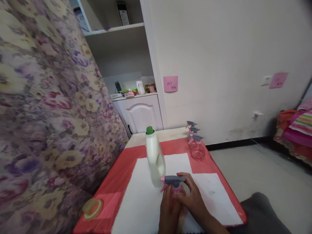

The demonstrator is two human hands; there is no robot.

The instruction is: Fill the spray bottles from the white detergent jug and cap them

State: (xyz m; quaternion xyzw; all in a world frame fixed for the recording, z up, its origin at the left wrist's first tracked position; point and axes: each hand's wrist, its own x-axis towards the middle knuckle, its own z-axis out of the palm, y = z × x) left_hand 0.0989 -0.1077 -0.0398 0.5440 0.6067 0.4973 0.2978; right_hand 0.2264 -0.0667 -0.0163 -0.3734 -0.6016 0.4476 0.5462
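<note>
Beyond the gripped spray bottle (173, 180) and slightly left, a jug (153, 156) stands on paper (131, 195) laid over the cloth-covered table (122, 169); the cap (92, 208) lies well left, near the edge. Other spray bottles (197, 152) form a receding row, beyond and right. Farther out are the curtain (48, 113), left, the cabinet (142, 113), beyond left, and the wall (209, 65), behind the table.
</note>
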